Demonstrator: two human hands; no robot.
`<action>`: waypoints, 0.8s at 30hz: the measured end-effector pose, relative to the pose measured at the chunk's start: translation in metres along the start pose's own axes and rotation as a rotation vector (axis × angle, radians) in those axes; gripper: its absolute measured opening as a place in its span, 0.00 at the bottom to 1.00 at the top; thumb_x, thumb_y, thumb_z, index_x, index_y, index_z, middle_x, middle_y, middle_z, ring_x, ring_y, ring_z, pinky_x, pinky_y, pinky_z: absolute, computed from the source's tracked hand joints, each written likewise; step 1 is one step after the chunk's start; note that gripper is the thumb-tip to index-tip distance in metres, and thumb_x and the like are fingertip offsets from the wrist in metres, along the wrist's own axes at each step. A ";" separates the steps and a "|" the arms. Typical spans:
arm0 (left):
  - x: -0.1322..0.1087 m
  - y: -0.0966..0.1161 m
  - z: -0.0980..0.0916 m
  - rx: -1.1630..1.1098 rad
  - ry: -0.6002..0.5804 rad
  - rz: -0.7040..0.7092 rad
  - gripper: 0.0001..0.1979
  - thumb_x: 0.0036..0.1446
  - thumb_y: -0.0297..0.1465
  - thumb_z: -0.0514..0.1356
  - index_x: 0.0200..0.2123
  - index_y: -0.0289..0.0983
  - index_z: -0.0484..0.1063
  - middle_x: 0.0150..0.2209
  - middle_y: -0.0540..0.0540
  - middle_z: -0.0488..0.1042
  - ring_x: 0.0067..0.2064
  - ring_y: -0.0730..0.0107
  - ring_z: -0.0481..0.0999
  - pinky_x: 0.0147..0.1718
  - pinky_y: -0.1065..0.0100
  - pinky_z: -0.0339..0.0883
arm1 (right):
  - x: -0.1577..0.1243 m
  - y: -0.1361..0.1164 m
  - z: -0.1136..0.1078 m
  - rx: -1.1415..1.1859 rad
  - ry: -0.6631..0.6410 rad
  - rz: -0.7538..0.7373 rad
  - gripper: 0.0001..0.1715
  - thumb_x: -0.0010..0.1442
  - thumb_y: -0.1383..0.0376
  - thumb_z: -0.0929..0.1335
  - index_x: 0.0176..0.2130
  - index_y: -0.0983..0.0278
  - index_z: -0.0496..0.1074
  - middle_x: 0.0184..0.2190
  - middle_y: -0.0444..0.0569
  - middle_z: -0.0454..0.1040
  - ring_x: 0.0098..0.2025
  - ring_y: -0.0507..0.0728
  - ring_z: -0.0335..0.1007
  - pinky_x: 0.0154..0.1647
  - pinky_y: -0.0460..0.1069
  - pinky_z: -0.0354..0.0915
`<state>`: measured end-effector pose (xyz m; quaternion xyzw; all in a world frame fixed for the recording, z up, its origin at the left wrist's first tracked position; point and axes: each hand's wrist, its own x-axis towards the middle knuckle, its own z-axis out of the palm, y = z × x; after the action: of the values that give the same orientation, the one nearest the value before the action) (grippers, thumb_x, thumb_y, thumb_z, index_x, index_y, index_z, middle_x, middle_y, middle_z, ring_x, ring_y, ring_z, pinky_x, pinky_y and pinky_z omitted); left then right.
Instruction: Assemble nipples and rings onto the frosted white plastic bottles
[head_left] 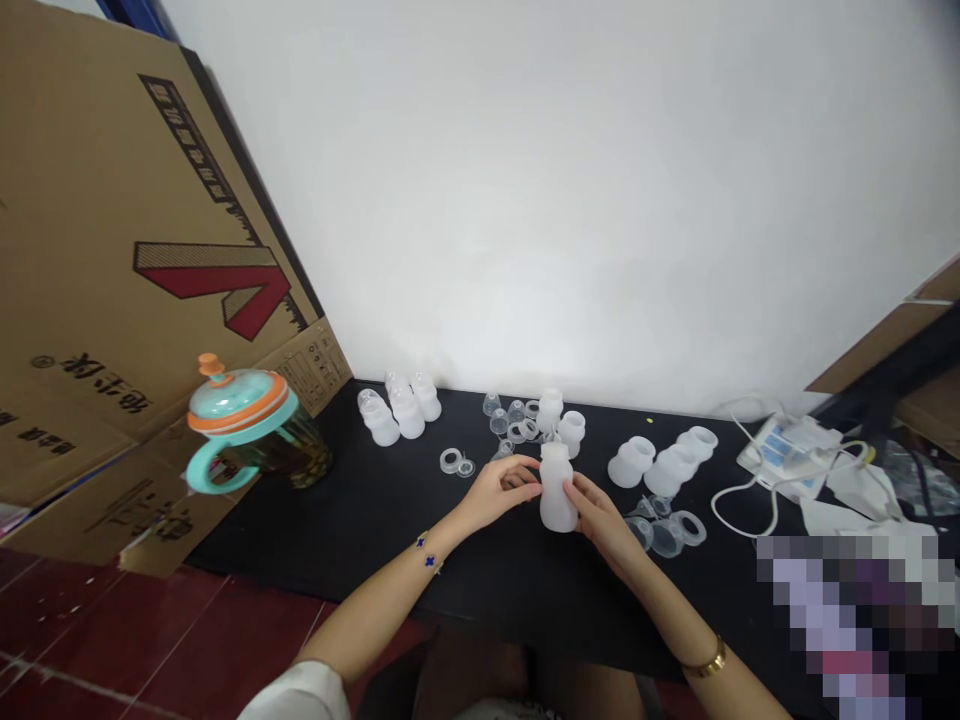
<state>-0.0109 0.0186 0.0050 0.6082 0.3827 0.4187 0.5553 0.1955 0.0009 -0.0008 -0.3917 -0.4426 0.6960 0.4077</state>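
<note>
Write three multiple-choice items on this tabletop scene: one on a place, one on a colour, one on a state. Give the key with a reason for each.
1. Where does the lidded jug stand?
A. at the table's left end, by the cardboard box
B. at the right end, by the cables
C. in the middle, between the hands

2. What colour is the table top?
A. white
B. black
C. red

3. How is the translucent bottle held?
A. lying on its side, untouched
B. upright, between both hands
C. upside down in one hand

Key:
1 A, the jug sits at the left beside the leaning box.
2 B, the surface under the parts is black.
3 B, the left hand and right hand touch its sides while it stands upright.
</note>
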 end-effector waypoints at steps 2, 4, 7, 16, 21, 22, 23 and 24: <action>0.000 0.000 0.000 0.039 0.013 0.011 0.19 0.54 0.40 0.67 0.46 0.35 0.74 0.33 0.46 0.78 0.30 0.70 0.77 0.29 0.70 0.68 | 0.000 -0.001 0.001 0.000 0.013 0.013 0.27 0.57 0.45 0.72 0.49 0.59 0.75 0.45 0.51 0.77 0.43 0.61 0.75 0.35 0.50 0.70; 0.000 0.001 0.000 0.102 0.030 0.027 0.18 0.55 0.39 0.67 0.45 0.35 0.75 0.33 0.46 0.78 0.30 0.70 0.76 0.28 0.71 0.67 | 0.000 -0.002 0.001 0.003 0.020 0.019 0.28 0.57 0.45 0.73 0.49 0.59 0.75 0.45 0.51 0.77 0.43 0.61 0.74 0.35 0.49 0.70; -0.001 0.002 0.000 0.216 0.052 0.054 0.15 0.57 0.38 0.65 0.44 0.36 0.76 0.33 0.47 0.78 0.31 0.69 0.77 0.28 0.72 0.66 | 0.000 -0.001 0.001 0.006 0.017 0.016 0.27 0.57 0.45 0.73 0.49 0.59 0.75 0.45 0.51 0.77 0.43 0.60 0.74 0.35 0.49 0.70; -0.004 -0.004 -0.004 0.920 0.364 0.252 0.12 0.61 0.28 0.61 0.48 0.42 0.74 0.49 0.46 0.77 0.48 0.60 0.75 0.47 0.61 0.69 | -0.001 -0.006 0.003 -0.077 0.060 -0.003 0.27 0.57 0.44 0.72 0.46 0.61 0.76 0.40 0.51 0.77 0.36 0.58 0.72 0.30 0.49 0.68; 0.000 -0.006 -0.017 1.106 0.447 0.192 0.18 0.58 0.30 0.64 0.52 0.40 0.72 0.53 0.43 0.74 0.55 0.54 0.71 0.53 0.56 0.66 | -0.003 -0.010 0.007 -0.115 0.097 0.010 0.29 0.55 0.43 0.72 0.45 0.61 0.76 0.40 0.51 0.77 0.34 0.58 0.71 0.28 0.49 0.68; 0.001 -0.007 -0.019 1.130 0.446 0.163 0.18 0.58 0.31 0.65 0.52 0.40 0.72 0.53 0.43 0.74 0.55 0.54 0.71 0.53 0.56 0.65 | -0.003 -0.010 0.007 -0.118 0.106 0.016 0.29 0.55 0.43 0.72 0.45 0.61 0.76 0.39 0.50 0.77 0.34 0.57 0.71 0.27 0.49 0.68; 0.001 -0.007 -0.021 1.151 0.440 0.136 0.18 0.57 0.32 0.65 0.51 0.40 0.73 0.52 0.42 0.75 0.54 0.54 0.71 0.52 0.55 0.65 | -0.003 -0.010 0.007 -0.122 0.114 0.023 0.29 0.54 0.43 0.72 0.45 0.61 0.76 0.39 0.50 0.77 0.34 0.57 0.70 0.27 0.49 0.68; 0.002 -0.008 -0.022 1.168 0.433 0.111 0.17 0.57 0.33 0.66 0.51 0.40 0.73 0.51 0.43 0.75 0.54 0.54 0.71 0.52 0.55 0.64 | -0.003 -0.010 0.007 -0.127 0.120 0.027 0.29 0.54 0.43 0.72 0.45 0.61 0.75 0.38 0.50 0.77 0.34 0.57 0.71 0.27 0.49 0.68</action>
<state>-0.0304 0.0285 -0.0019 0.7317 0.6201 0.2824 0.0182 0.1922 -0.0010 0.0107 -0.4636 -0.4551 0.6474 0.3984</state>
